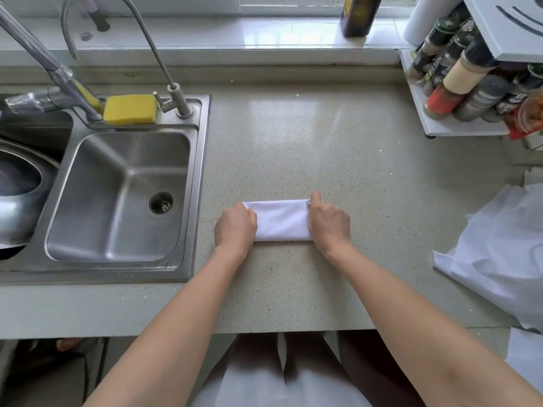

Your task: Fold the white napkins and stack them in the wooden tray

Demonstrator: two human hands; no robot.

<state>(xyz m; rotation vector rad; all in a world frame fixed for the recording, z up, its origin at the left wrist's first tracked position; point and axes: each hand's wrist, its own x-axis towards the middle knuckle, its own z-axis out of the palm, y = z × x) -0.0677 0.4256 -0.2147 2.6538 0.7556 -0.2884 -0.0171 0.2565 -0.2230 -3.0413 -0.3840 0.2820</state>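
On the counter point(293, 136), folded napkin point(282, 220) between left hand point(236, 226) and right hand point(329, 223).

- Bright, even daylight comes from the window sill point(264, 30) at the top.
- A pale glare patch lies on the speckled surface point(308, 113); the steel sink point(117, 195) shows soft sheen.
- Shadows are faint.
- Wide-angle distortion bends the edges; the spice jars point(458, 80) lean and blur slightly.
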